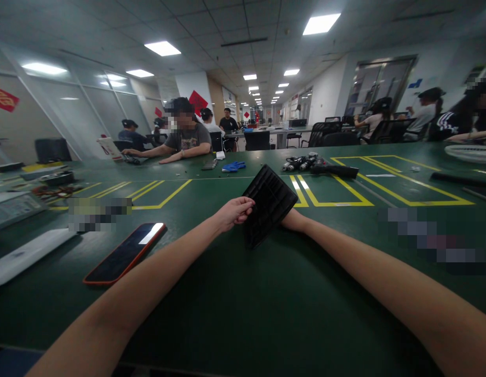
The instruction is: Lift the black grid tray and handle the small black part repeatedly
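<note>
A black tray-like piece with a ribbed grid of compartments (269,205) is held up, tilted, above the green table (211,324). My left hand (238,212) is closed in a pinch at its left side; whatever is between the fingertips is too small to make out. Behind the right side of the black piece is my right hand (292,219), supporting it, with its fingers hidden by the piece. To the left of my left forearm lies a phone with an orange edge (125,254).
A white device (31,255) lies at the left. Farther back are blue gloves (233,166), a bundle of cables (301,162) and a black tube-like item (337,171). Yellow tape marks the table. Across it sits a person (188,137) with arms on the tabletop.
</note>
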